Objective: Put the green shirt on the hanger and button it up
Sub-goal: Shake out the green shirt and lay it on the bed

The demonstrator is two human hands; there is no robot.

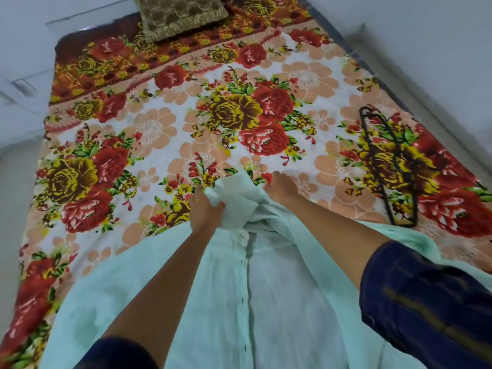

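Shirt: a pale green shirt (266,302) lies spread on the near part of a bed, its front placket running up the middle with dark buttonholes along one edge – the collar end is bunched between the two hands.
Left hand: the left hand (205,211) grips a gathered fold of the shirt's collar area, fingers curled round the cloth, thumb pressed against it.
Right hand: the right hand (279,186) sits just beside the left, at the shirt's upper edge, fingers curled down into the fabric; how much cloth it holds cannot be told, since the fingertips are hidden.
Hanger: a black hanger (391,166) lies flat on the bedsheet to the right, well apart from both hands and just beyond the shirt's right side – nothing touches it.
Bed: a floral bedsheet (159,134) in red, yellow and peach covers the bed under the shirt.
Pillow: a brown patterned pillow (178,14) rests at the far end.
Sleeves: dark blue sleeves (426,302) are pushed up on both forearms.
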